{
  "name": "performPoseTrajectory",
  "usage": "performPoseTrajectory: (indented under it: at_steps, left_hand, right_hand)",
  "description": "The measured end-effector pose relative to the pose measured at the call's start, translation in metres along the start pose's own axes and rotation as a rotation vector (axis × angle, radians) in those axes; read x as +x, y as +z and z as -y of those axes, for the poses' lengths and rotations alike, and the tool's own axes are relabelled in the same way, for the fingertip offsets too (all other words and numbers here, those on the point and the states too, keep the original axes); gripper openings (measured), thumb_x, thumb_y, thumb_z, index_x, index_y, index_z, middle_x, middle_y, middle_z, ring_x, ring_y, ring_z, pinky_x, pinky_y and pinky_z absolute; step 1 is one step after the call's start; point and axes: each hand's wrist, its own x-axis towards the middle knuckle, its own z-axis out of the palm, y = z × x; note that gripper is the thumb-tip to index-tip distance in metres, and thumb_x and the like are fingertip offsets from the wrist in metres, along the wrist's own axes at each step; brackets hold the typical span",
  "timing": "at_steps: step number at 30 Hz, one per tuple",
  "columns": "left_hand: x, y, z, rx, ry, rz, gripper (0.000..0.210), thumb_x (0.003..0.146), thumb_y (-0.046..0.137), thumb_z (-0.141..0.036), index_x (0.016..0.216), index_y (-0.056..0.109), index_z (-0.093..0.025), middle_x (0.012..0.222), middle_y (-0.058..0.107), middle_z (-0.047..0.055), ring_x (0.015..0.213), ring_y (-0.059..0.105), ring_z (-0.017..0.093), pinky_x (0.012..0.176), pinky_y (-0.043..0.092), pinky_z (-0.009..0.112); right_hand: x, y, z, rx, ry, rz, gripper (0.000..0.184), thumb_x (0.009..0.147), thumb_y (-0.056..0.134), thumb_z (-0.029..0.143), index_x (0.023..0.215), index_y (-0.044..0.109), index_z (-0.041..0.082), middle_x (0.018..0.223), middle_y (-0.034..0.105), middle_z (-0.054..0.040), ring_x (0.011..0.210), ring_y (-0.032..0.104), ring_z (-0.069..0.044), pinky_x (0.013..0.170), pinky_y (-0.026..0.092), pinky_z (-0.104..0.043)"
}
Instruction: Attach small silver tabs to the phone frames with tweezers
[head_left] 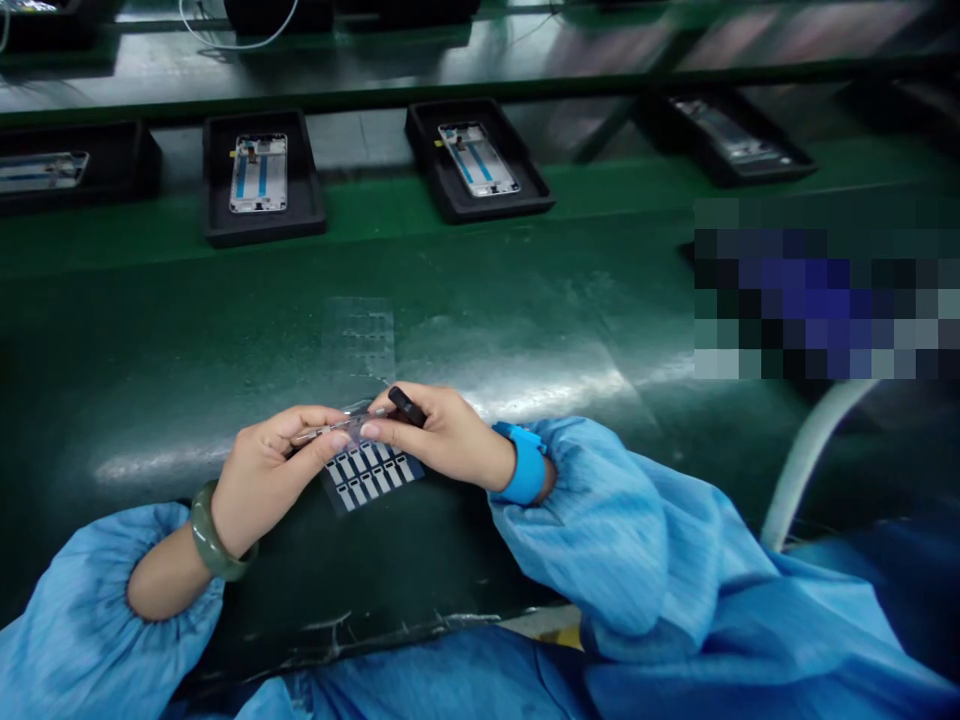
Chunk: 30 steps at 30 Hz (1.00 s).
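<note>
My left hand (262, 465), with a green bangle at the wrist, is closed on a thin, flat, shiny phone part (322, 431) seen nearly edge-on. My right hand (454, 437), wearing a blue wrist strap (527, 465), meets it from the other side, thumb and fingers pinched at the part's right end. A short black tool-like piece (406, 405) sticks out from between the right fingers; its kind is unclear. Below both hands lies a sheet of white-and-black stickers (373, 480). A clear film sheet (367, 335) lies just beyond them.
Along the back of the green bench (165, 340), black trays (304, 215) (480, 206) hold phone frames (273, 185) with blue strips. More trays stand at far left and right. A pale curved tube (814, 455) rises at right, near a pixelated area.
</note>
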Motion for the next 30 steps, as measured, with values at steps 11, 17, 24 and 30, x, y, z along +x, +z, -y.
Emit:
performPoseTrajectory:
  at_steps: [11, 17, 24, 30]
  left_hand:
    - [-0.001, -0.001, -0.004, -0.01, -0.047, 0.071, 0.027, 0.075, 0.065, -0.04, 0.092, 0.068, -0.019, 0.088, 0.072, 0.003, 0.079, 0.068, 0.016, 0.074, 0.055, 0.026]
    - [0.002, -0.005, -0.011, -0.123, -0.139, 0.181, 0.026, 0.073, 0.067, -0.039, 0.089, 0.069, -0.018, 0.085, 0.073, 0.005, 0.075, 0.068, 0.017, 0.07, 0.057, 0.027]
    - [0.004, -0.01, -0.016, 0.011, -0.005, 0.301, 0.031, 0.076, 0.064, -0.038, 0.102, 0.064, -0.019, 0.096, 0.07, 0.006, 0.087, 0.066, 0.019, 0.076, 0.053, 0.03]
    - [0.003, -0.001, -0.007, 0.558, 0.586, 0.0, 0.014, 0.076, 0.067, -0.029, 0.088, 0.064, -0.022, 0.085, 0.068, 0.002, 0.083, 0.061, 0.017, 0.084, 0.041, 0.036]
  right_hand:
    - [-0.001, -0.007, -0.004, -0.056, -0.042, 0.106, 0.02, 0.081, 0.061, 0.034, 0.086, 0.061, 0.015, 0.074, 0.061, -0.0002, 0.069, 0.055, -0.011, 0.063, 0.045, -0.024]
    - [-0.002, -0.011, -0.001, 0.01, -0.049, 0.178, 0.016, 0.08, 0.062, 0.03, 0.085, 0.062, 0.014, 0.076, 0.063, -0.0005, 0.07, 0.057, -0.01, 0.064, 0.046, -0.023]
    - [-0.002, -0.012, -0.001, 0.076, 0.028, 0.176, 0.022, 0.076, 0.066, 0.034, 0.081, 0.062, 0.013, 0.067, 0.058, 0.0017, 0.06, 0.051, -0.008, 0.054, 0.041, -0.021]
    - [-0.003, -0.011, -0.001, -0.031, -0.008, 0.222, 0.022, 0.079, 0.062, 0.035, 0.081, 0.062, 0.013, 0.066, 0.058, 0.0017, 0.059, 0.051, -0.008, 0.054, 0.04, -0.02]
